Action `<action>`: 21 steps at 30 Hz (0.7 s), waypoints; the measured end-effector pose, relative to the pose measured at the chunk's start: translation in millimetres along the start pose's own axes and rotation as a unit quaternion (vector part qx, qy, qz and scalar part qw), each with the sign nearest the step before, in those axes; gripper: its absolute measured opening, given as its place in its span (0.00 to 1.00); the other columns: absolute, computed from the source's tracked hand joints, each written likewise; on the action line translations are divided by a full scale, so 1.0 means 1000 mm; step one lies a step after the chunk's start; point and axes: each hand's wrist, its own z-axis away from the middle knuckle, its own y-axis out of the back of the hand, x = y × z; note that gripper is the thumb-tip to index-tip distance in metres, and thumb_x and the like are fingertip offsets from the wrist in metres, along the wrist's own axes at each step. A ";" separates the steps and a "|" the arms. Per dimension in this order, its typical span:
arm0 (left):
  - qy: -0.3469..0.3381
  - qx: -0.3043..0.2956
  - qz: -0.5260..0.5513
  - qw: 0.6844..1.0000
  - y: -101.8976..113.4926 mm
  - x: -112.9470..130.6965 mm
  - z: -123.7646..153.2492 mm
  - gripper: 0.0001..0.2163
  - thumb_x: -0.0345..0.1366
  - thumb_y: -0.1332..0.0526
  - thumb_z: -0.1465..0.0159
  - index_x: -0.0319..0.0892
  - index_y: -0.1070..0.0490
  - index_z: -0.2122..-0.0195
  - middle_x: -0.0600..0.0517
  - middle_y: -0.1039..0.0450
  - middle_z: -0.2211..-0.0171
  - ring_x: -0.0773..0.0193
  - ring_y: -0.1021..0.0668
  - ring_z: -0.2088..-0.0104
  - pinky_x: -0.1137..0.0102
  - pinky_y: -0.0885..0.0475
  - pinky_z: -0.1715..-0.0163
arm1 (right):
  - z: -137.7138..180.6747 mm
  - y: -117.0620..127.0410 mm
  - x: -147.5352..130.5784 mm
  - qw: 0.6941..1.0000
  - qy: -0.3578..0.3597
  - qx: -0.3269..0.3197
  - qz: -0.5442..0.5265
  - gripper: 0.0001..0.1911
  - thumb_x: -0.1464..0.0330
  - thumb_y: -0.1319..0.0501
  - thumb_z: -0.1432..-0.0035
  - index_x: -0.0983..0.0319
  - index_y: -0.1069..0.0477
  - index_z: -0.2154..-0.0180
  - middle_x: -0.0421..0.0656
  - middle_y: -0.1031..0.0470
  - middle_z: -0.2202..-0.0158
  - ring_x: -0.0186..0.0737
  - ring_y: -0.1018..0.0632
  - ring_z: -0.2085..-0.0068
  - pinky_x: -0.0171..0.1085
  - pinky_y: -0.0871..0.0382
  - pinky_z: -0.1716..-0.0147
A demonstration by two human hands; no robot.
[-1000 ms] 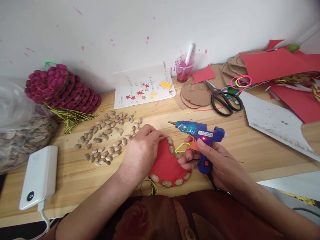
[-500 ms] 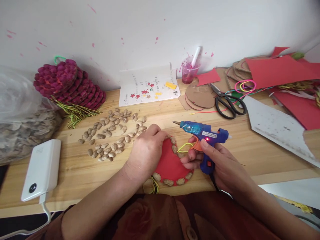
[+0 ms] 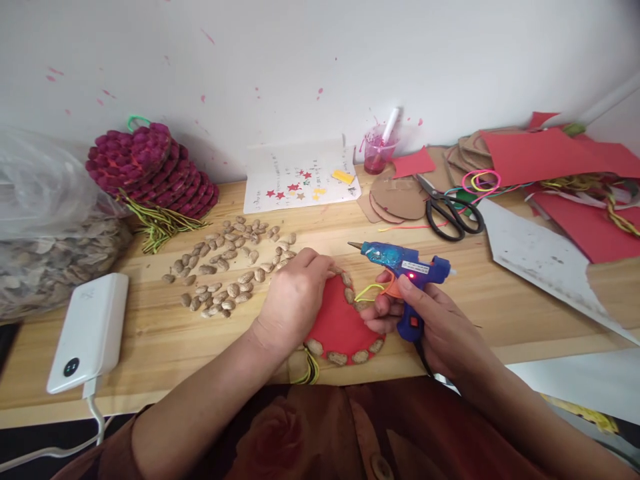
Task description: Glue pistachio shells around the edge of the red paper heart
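Note:
My right hand (image 3: 440, 320) is wrapped round a blue hot glue gun (image 3: 400, 260), its nozzle pointing left and a red light lit on its side. Fingers of the same hand reach the right edge of a red disc (image 3: 337, 320) lying on the table. Peanut shells (image 3: 360, 357) line parts of the disc's rim, and a yellow-green cord loop (image 3: 370, 292) sticks out at its right. My left hand (image 3: 295, 293) is closed, fingertips down at the disc's upper left rim; whatever they pinch is hidden. Dark and yellow tassel threads (image 3: 311, 370) show at the lower left.
Loose peanut shells (image 3: 233, 290) lie left of my left hand. Behind them stand purple shell-covered discs (image 3: 165, 173). A white power bank (image 3: 90, 333) and a plastic bag of shells (image 3: 55, 267) are at left; scissors (image 3: 453, 217), cardboard circles (image 3: 397, 193) and red sheets (image 3: 545, 153) at right.
The view has shifted slightly, so the table items sit a little differently in the picture. Both hands keep nearly the same place, with the glue gun still held.

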 end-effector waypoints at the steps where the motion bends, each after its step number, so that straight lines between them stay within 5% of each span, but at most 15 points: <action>1: 0.002 0.004 0.004 1.000 0.000 -0.001 0.000 0.06 0.26 0.36 0.33 0.41 0.21 0.60 0.51 0.23 0.64 0.64 0.21 0.67 0.72 0.27 0.67 | 0.000 0.000 0.000 1.000 0.002 0.002 0.001 0.23 0.52 0.27 0.46 0.58 0.28 0.58 0.37 0.23 0.74 0.43 0.14 0.67 0.38 0.18 0.66; 21: 0.006 -0.022 -0.022 1.000 -0.002 0.002 -0.004 0.10 0.25 0.39 0.32 0.44 0.19 0.63 0.52 0.23 0.64 0.64 0.22 0.69 0.71 0.29 0.70 | -0.002 0.002 0.002 1.000 -0.001 -0.009 -0.005 0.20 0.52 0.28 0.43 0.58 0.27 0.57 0.37 0.23 0.73 0.43 0.14 0.66 0.38 0.18 0.65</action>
